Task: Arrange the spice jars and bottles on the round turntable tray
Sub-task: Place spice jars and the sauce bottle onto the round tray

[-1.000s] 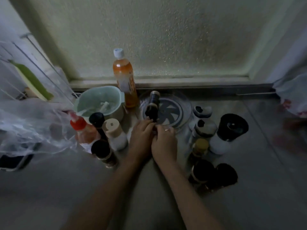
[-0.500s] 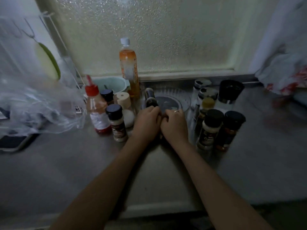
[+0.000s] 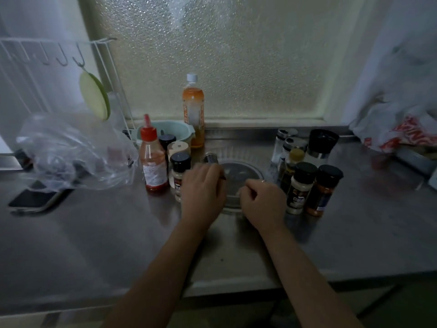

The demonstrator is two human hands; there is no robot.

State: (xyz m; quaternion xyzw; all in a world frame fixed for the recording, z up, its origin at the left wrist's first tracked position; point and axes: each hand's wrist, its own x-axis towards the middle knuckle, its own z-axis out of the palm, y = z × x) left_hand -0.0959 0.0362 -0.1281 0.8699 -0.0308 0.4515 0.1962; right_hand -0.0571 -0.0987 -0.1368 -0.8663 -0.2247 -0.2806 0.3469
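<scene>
A clear round turntable tray lies on the steel counter below the frosted window. One small dark jar stands at the tray's left rim. My left hand hovers over the tray's left front with curled fingers, and a dark bit shows under them; what it is I cannot tell. My right hand rests at the tray's front right rim, fingers curled, nothing visible in it. Left of the tray stand a red-capped sauce bottle and a black-lidded spice jar. On the right stand two black-lidded spice jars.
An orange drink bottle and a green bowl stand behind the left group. Glass shakers and a black grinder stand back right. A clear plastic bag, a phone and a wire rack are on the left.
My hands, pressed together at the tray's front before, have moved apart, left hand leftward, right hand rightward. The view has lifted and pulled back. Only one jar now shows on the tray.
</scene>
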